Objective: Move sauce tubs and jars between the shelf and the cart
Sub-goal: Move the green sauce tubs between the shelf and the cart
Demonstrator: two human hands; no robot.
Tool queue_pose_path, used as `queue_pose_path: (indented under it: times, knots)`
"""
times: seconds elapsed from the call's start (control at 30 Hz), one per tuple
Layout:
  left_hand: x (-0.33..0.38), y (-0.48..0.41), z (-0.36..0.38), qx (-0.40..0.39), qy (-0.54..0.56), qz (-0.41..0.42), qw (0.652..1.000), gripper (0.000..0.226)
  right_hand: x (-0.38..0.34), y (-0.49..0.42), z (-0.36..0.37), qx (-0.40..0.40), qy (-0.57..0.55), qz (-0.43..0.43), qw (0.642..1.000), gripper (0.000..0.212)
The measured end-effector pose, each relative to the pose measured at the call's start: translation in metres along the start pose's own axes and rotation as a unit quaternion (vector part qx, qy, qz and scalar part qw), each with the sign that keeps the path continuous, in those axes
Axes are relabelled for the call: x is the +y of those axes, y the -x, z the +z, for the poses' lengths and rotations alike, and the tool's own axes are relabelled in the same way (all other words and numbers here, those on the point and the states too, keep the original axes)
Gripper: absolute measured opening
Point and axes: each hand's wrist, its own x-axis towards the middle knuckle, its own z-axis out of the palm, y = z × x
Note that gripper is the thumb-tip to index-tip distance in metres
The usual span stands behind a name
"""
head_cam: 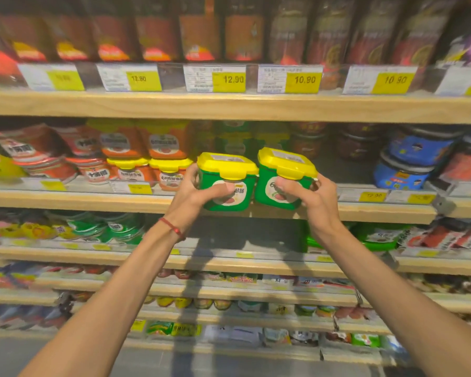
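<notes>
I hold two green sauce tubs with yellow lids in front of the middle shelf. My left hand [195,190] grips the left green tub [230,170] from its left side, thumb across the label. My right hand [314,201] grips the right green tub [284,165] from its right side and below. The two tubs are side by side, almost touching, just at the wooden shelf edge [378,210]. More green tubs [234,140] stand deeper on the same shelf behind them. No cart is in view.
Orange tubs with yellow lids [169,170] stand left of my hands, blue tubs [408,161] to the right. Bottles fill the upper shelf behind yellow price tags [229,80]. Lower shelves hold sachets and small jars. A bare patch of shelf [346,170] lies right of the held tubs.
</notes>
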Motion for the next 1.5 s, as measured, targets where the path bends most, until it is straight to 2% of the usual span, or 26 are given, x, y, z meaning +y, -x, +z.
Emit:
queue_pose_path:
  times: [0.2,0.33,0.47,0.57,0.6,0.67,0.7,0.8,0.93,1.07,1.23,1.4,1.5]
  knots:
    - [0.005,-0.018,0.004,0.016,-0.041,0.032,0.999,0.084,-0.009,-0.007,-0.003,0.013,0.034,0.005,0.999,0.039]
    - [0.01,-0.031,0.005,0.024,-0.1,0.02,0.995,0.089,-0.02,-0.012,-0.007,0.014,0.041,0.023,0.999,0.042]
    - [0.017,-0.039,0.007,0.04,-0.164,-0.003,0.986,0.096,-0.023,-0.017,-0.007,0.039,0.04,0.042,0.998,0.024]
    - [0.026,-0.041,0.015,0.054,-0.21,-0.027,0.976,0.076,-0.024,-0.02,-0.006,0.058,0.049,0.057,0.996,0.024]
    - [0.028,-0.043,0.017,0.069,-0.23,-0.034,0.97,0.076,-0.025,-0.02,-0.006,0.062,0.053,0.061,0.995,0.026]
    - [0.029,-0.047,0.021,0.097,-0.264,-0.056,0.958,0.102,-0.027,-0.019,-0.007,0.068,0.056,0.07,0.994,0.025]
    - [0.028,-0.048,0.023,0.103,-0.273,-0.067,0.954,0.108,-0.026,-0.019,-0.009,0.069,0.055,0.069,0.994,0.024]
    - [0.025,-0.052,0.025,0.096,-0.28,-0.09,0.951,0.093,-0.028,-0.014,-0.012,0.066,0.048,0.069,0.994,0.024]
    - [0.025,-0.062,0.024,0.077,-0.253,-0.124,0.956,0.071,-0.029,-0.009,-0.016,0.057,0.06,0.071,0.994,0.041]
    - [0.028,-0.07,0.021,0.047,-0.222,-0.166,0.96,0.049,-0.027,-0.008,-0.021,0.06,0.064,0.078,0.993,0.029]
    - [0.031,-0.076,0.019,0.024,-0.181,-0.204,0.962,0.046,-0.027,-0.009,-0.02,0.051,0.046,0.079,0.994,0.022]
    - [0.037,-0.067,0.023,0.038,-0.163,-0.194,0.967,0.052,-0.028,-0.009,-0.018,0.034,0.043,0.072,0.996,0.044]
    - [0.037,-0.064,0.024,0.053,-0.187,-0.176,0.965,0.042,-0.025,-0.01,-0.017,0.025,0.042,0.073,0.996,0.043]
